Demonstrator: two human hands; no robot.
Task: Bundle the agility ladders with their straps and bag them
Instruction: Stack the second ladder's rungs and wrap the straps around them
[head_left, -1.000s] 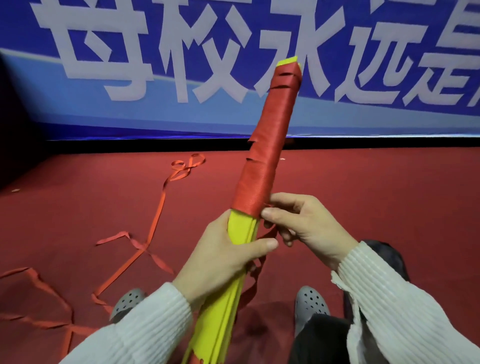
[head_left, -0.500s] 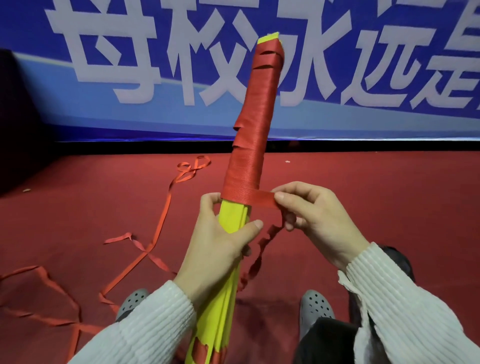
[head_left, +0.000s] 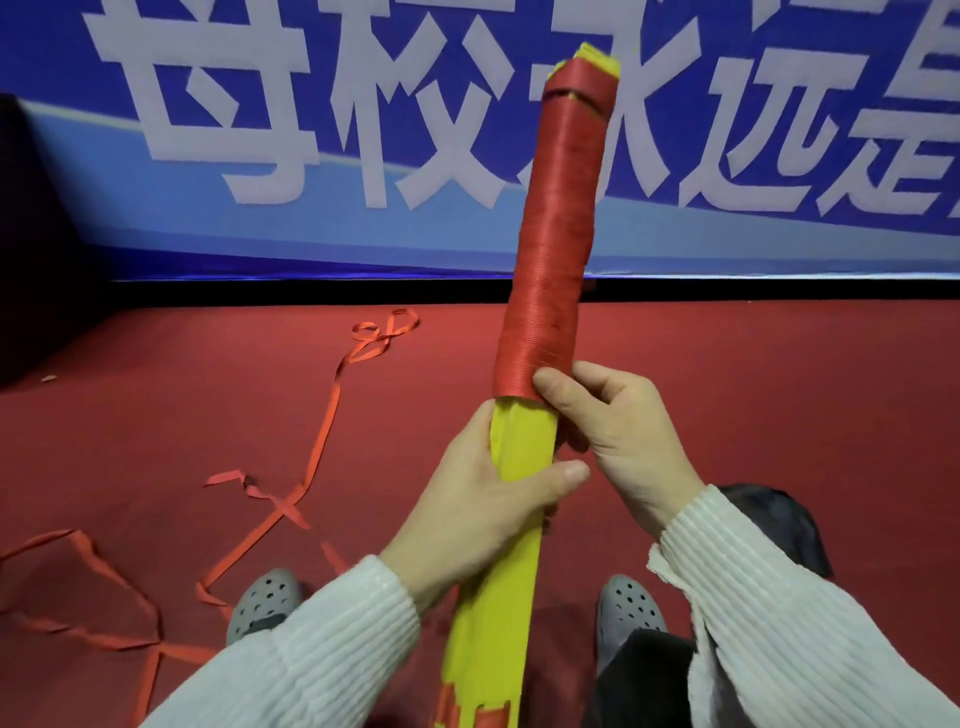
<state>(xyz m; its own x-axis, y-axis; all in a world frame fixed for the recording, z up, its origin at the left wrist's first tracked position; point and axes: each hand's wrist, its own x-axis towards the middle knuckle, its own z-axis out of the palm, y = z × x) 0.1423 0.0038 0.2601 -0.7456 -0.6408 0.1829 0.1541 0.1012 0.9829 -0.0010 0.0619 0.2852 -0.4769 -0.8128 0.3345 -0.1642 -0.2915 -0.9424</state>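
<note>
A bundle of yellow ladder rungs (head_left: 498, 597) stands tilted up in front of me. Its upper half is wound tightly in red strap (head_left: 558, 234), and yellow rung ends show at the top. My left hand (head_left: 483, 514) grips the bare yellow part just below the wrap, thumb across the front. My right hand (head_left: 613, 431) holds the lower edge of the red winding from the right, fingers curled round the bundle and strap there. The rest of the loose strap (head_left: 322, 441) trails over the floor to the left.
The floor is red carpet (head_left: 779, 405). A blue banner with large white characters (head_left: 311, 130) hangs along the back wall. My two grey perforated clogs (head_left: 262, 605) are below the bundle, and a dark bag or cloth (head_left: 769, 525) lies at the right behind my arm.
My right hand has carried the strap round the bundle once more and now presses it at the wrap's lower edge. The bundle has turned and come closer.
</note>
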